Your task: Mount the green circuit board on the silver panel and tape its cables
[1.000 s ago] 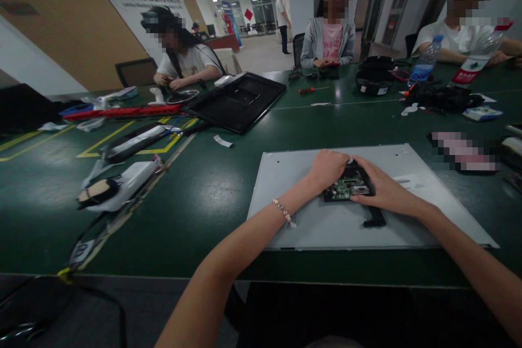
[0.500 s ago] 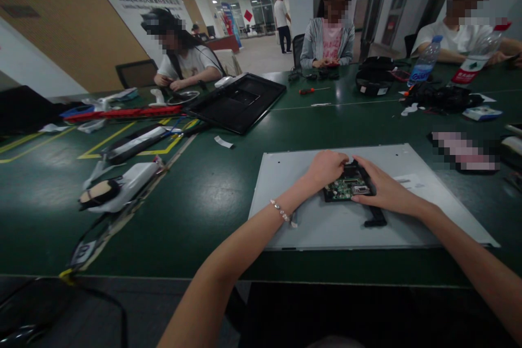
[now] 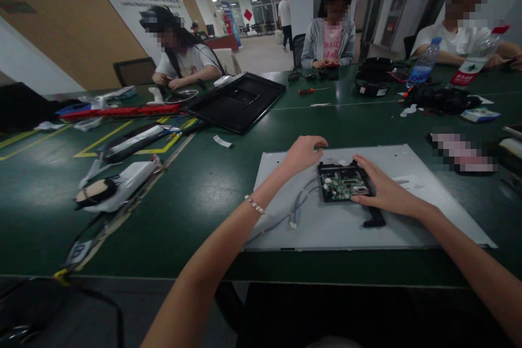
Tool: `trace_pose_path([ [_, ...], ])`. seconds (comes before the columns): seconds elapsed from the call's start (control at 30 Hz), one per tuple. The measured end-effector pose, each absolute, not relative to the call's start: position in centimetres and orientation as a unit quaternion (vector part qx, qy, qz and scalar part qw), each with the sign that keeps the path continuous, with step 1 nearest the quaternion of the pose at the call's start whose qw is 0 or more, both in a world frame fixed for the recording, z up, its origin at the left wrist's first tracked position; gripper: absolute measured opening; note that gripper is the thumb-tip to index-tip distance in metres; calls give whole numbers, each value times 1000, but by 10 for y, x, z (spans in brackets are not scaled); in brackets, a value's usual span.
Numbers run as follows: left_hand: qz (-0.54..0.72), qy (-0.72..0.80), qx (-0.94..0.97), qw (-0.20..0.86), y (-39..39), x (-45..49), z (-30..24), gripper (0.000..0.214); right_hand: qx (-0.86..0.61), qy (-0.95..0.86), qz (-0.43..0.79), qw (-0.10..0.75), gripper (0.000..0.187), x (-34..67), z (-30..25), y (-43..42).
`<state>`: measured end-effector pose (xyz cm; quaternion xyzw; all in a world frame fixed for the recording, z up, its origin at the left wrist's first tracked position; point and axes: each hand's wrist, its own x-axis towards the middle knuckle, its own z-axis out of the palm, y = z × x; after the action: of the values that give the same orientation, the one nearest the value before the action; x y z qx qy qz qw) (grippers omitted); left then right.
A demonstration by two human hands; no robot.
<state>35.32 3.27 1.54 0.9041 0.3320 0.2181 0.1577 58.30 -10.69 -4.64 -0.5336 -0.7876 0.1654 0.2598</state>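
Observation:
A grey metal panel (image 3: pixel 428 212) lies flat on the green table in front of me. On it sits a small green circuit board (image 3: pixel 343 182) in a black frame, with thin wires (image 3: pixel 296 207) trailing off its left side. My right hand (image 3: pixel 381 189) rests on the board's right edge, fingers pressed against it. My left hand (image 3: pixel 302 152) hovers just left of and above the board, fingers curled in a loose pinch; whether it holds anything is unclear.
A black monitor back cover (image 3: pixel 240 99) lies beyond the panel. Cables and white parts (image 3: pixel 118 185) lie to the left. A red screwdriver (image 3: pixel 310 89), a water bottle (image 3: pixel 424 62) and black gear lie farther back. Three people sit around the table.
My left hand has lifted off the circuit board and moved up and to the left, which uncovers the board's left side and the wires. My right hand has stayed on the board.

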Motion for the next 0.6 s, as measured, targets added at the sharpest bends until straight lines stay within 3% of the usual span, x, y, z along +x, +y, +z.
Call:
trace_pose_path([
  [0.37, 160, 616, 763, -110, 78, 176, 15, 36, -528, -777, 173, 297, 70, 585, -47, -109],
  [0.6, 57, 696, 709, -101, 101, 141, 4, 25, -537, -772, 165, 299, 70, 585, -50, -109],
])
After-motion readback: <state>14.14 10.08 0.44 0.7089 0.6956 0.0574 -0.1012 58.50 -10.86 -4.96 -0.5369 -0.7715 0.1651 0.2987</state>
